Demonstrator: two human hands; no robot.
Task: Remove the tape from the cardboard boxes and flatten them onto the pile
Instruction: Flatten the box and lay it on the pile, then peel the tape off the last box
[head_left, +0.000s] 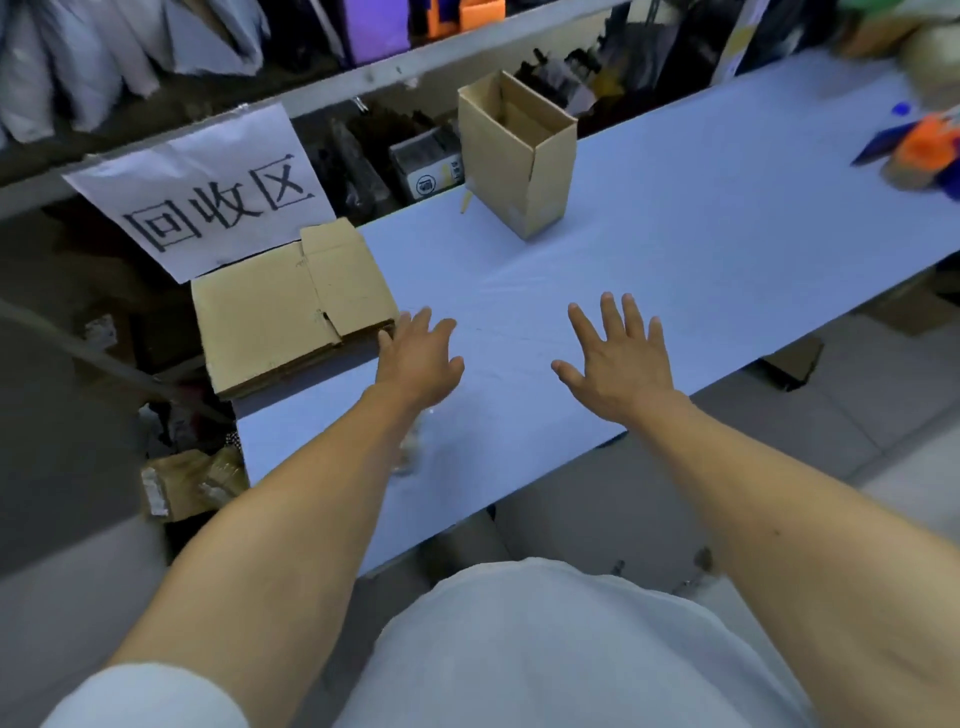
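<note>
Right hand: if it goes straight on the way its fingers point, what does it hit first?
Probably nothing soon. The right hand points up the bare table, passing right of the open box. The way looks free to the far edge, though depth is unclear.

White paper sign (208, 192) on shelf edge: 回收区. Small label on dark packet (434, 171) behind, probably unreadable.

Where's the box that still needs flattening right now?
In the head view the open upright box stands at the table's far edge, beyond both hands, right of the flattened pile and the paper sign.
</note>
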